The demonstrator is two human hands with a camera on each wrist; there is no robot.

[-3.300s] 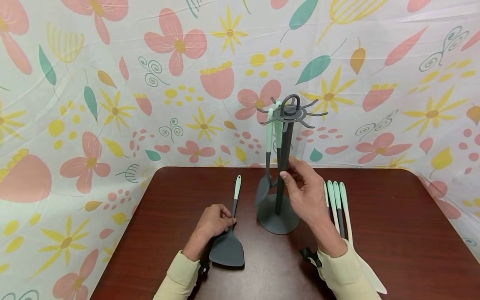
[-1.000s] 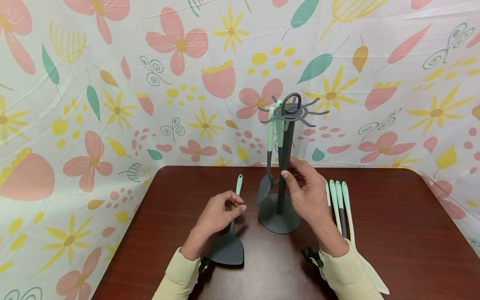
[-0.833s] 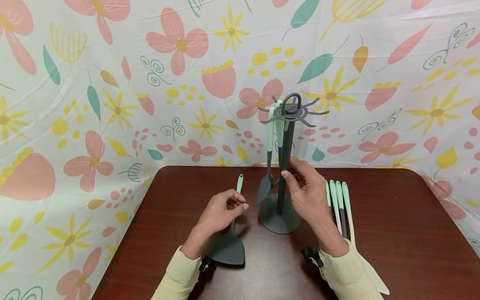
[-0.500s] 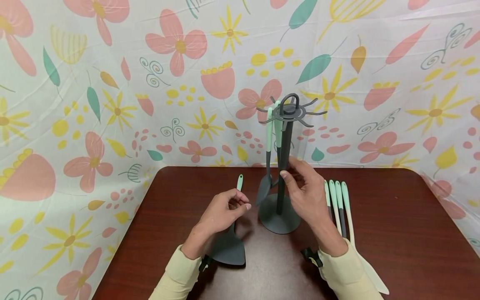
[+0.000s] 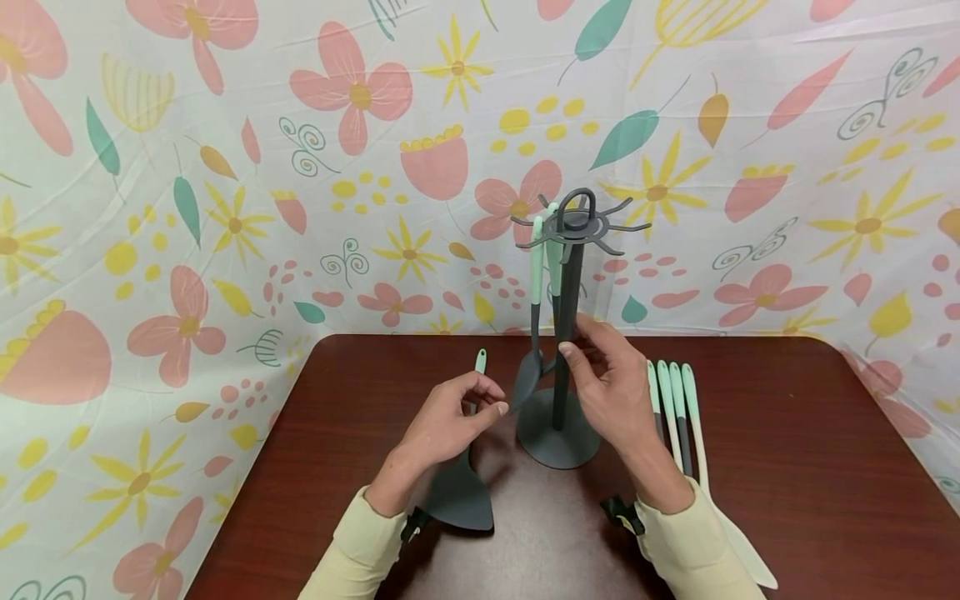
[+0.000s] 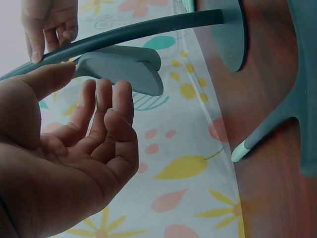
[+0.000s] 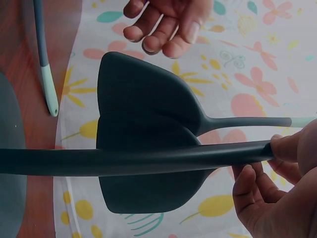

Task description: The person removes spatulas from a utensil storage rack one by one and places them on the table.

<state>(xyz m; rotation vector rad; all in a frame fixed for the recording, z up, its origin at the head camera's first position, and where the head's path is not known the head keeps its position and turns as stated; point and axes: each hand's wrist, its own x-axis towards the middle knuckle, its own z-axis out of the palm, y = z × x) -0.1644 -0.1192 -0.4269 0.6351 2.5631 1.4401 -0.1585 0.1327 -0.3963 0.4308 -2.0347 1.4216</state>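
My right hand [image 5: 618, 392] grips the dark pole of a utensil stand [image 5: 567, 333] between thumb and fingers. From the stand's left hooks hang two dark turners with mint handles; the nearer hanging turner [image 5: 528, 375] has its blade low beside the pole, and both blades overlap in the right wrist view. My left hand [image 5: 453, 417] hovers just left of that blade, fingers loosely bent with nothing between them. In the left wrist view its fingertips [image 6: 103, 89] lie close to the blade. Under this hand a wide grey turner [image 5: 459, 496] lies on the table, its shaft partly hidden.
Several mint-handled utensils [image 5: 677, 400] lie side by side right of the stand, partly hidden by my right arm; one has a long cream blade [image 5: 750, 550]. The brown table [image 5: 810, 442] meets a flower-patterned cloth [image 5: 247, 250] at the back.
My left hand has let go of the turner on the table, risen, and drifted right toward the hanging turner. My right hand has kept its hold on the pole.
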